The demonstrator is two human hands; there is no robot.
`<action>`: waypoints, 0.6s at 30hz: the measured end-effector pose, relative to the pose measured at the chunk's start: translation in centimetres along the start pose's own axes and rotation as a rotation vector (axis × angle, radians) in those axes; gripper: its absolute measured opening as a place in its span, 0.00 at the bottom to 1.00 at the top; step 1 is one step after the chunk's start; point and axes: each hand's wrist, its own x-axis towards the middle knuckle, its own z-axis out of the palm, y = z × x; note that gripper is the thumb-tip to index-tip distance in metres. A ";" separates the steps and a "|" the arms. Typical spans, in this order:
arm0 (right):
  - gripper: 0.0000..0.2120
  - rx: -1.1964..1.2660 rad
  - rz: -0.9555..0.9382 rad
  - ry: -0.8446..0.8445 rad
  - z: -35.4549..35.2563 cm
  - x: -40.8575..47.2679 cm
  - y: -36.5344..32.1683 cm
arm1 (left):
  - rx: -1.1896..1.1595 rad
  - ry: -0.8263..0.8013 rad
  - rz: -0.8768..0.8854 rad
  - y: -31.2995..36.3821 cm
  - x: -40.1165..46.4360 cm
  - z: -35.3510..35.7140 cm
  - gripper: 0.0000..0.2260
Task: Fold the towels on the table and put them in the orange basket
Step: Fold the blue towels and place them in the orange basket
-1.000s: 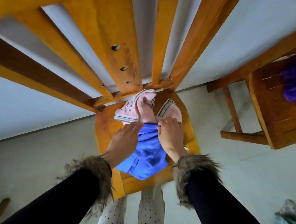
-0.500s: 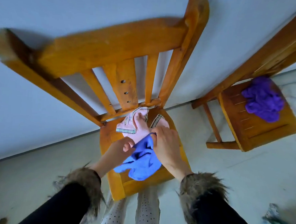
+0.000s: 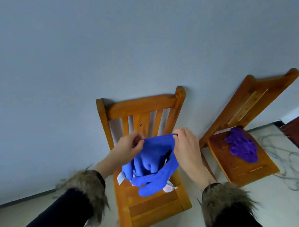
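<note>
Soft, even, cool daylight; faint shadows, wide-angle bending at edges, slight motion blur throughout.

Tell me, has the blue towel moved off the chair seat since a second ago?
Yes. The blue towel has been lifted up off the seat of the near chair; the left hand and right hand pinch its top edge, level with the backrest slats.

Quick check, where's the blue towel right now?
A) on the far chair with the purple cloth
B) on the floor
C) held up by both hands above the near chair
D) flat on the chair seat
C: the left hand and right hand each pinch a top corner of the blue towel, which hangs above the near chair.
</note>
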 end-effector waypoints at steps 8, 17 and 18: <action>0.12 -0.001 -0.066 0.033 -5.8 0.9 -4.3 | 0.175 0.232 0.147 7.6 -4.8 -6.7 0.04; 0.10 0.417 -0.304 -0.098 -9.3 -3.2 -10.6 | 0.198 0.674 0.030 10.6 -14.7 -12.1 0.04; 0.09 0.442 -0.341 -0.116 -9.4 -3.8 -11.4 | 0.198 0.699 -0.003 10.4 -16.3 -12.7 0.04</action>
